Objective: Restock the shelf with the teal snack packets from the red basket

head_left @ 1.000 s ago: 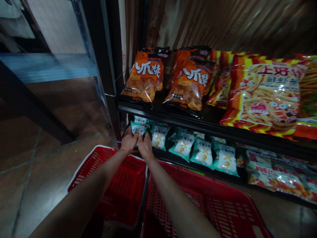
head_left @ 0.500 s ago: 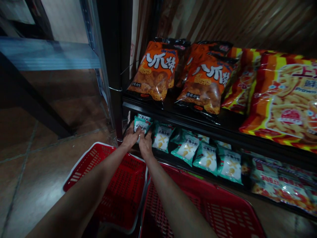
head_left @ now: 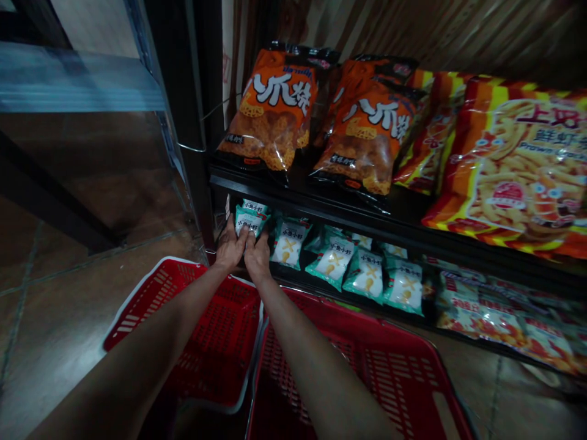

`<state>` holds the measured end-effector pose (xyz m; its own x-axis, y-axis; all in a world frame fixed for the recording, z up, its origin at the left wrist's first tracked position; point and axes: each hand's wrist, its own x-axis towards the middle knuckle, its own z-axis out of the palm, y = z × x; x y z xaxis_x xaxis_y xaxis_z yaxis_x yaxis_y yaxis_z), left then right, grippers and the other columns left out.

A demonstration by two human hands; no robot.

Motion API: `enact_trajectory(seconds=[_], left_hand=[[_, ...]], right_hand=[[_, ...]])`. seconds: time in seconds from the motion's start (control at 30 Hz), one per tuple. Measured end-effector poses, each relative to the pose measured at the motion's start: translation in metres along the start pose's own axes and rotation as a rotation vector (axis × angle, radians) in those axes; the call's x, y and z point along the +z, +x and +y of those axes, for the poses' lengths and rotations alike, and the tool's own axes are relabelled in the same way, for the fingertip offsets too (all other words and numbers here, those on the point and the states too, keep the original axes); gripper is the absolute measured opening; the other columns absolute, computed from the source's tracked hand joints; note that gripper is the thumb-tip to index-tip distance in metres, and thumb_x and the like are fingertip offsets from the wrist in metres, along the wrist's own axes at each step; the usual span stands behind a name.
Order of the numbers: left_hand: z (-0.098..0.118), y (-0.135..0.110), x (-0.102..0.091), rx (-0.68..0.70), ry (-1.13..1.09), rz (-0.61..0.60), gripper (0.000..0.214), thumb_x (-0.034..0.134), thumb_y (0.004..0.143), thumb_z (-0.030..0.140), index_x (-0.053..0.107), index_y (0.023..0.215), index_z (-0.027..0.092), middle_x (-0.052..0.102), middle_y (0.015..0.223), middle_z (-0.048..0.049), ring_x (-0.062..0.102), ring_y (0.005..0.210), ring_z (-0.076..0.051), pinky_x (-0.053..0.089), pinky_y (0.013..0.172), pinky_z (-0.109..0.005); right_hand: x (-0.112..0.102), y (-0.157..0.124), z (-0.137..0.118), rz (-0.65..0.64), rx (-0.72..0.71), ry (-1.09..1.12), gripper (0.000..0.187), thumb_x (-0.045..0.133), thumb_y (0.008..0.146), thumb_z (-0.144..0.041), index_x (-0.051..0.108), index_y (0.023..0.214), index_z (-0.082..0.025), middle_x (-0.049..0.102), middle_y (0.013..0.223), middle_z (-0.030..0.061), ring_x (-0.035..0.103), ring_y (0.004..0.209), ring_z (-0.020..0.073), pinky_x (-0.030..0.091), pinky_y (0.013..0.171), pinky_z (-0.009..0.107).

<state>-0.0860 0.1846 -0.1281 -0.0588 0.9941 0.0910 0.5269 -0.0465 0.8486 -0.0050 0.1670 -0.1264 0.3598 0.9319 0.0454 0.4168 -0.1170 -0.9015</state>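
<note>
At the left end of the lower shelf, my left hand (head_left: 230, 245) and my right hand (head_left: 257, 252) close around a green-and-white snack bag (head_left: 250, 221) from either side. The thumbs press its front, side by side. Another bag of the same kind shows behind its top. To the right, close to my right hand, a matching snack bag (head_left: 288, 243) leans in a row with several more. The fingertips at the back of the held bag are hidden.
Beneath my arms stand two red shopping baskets, a left basket (head_left: 229, 366) and a right basket (head_left: 398, 366). Above are orange snack bags (head_left: 275, 116) and a large prawn snack bag (head_left: 509, 177) on the upper shelf (head_left: 293, 192). A black post (head_left: 183, 146) rises at the left.
The view has shifted, so shelf and baskets appear farther left and slightly higher. Both hands stay on the same snack bag, with little change of grip.
</note>
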Motion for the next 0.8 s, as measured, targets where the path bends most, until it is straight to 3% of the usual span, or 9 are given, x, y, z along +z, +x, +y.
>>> enact_trajectory(seconds=[0.2,0.43,0.6,0.8], left_hand=[[-0.008,-0.008,0.011,0.1,0.079,0.108,0.06,0.031,0.093,0.041,0.029,0.144,0.009,0.038,0.147,-0.0182,0.038,0.135,-0.026,0.032,0.111,-0.042],[-0.013,-0.008,0.017,0.081,0.087,0.163,0.059,0.033,0.092,0.043,0.032,0.143,0.012,0.043,0.144,-0.0163,0.041,0.133,-0.026,0.032,0.111,-0.041],[-0.006,-0.011,0.015,0.011,0.109,0.145,0.058,0.035,0.091,0.038,0.03,0.144,0.013,0.043,0.144,-0.0153,0.041,0.133,-0.025,0.033,0.11,-0.039],[-0.004,-0.016,0.015,0.019,0.132,0.123,0.059,0.031,0.092,0.038,0.029,0.144,0.009,0.042,0.144,-0.0188,0.041,0.133,-0.028,0.033,0.11,-0.042]], right_hand=[[-0.005,-0.004,0.001,0.011,-0.026,-0.015,0.053,0.037,0.09,-0.042,0.036,0.134,-0.011,0.053,0.132,0.0194,0.049,0.126,0.0281,0.036,0.106,0.047],[-0.008,-0.011,-0.004,0.005,-0.053,-0.006,0.054,0.037,0.09,-0.039,0.035,0.136,-0.012,0.053,0.133,0.0173,0.048,0.126,0.0267,0.037,0.107,0.044],[-0.01,-0.021,-0.014,-0.005,-0.067,0.005,0.06,0.039,0.09,-0.043,0.033,0.138,-0.008,0.05,0.134,0.0199,0.049,0.125,0.0268,0.038,0.106,0.041],[-0.011,-0.031,-0.02,-0.028,-0.085,-0.034,0.063,0.032,0.093,-0.044,0.029,0.14,-0.002,0.036,0.145,0.0227,0.034,0.137,0.0263,0.027,0.114,0.041]])
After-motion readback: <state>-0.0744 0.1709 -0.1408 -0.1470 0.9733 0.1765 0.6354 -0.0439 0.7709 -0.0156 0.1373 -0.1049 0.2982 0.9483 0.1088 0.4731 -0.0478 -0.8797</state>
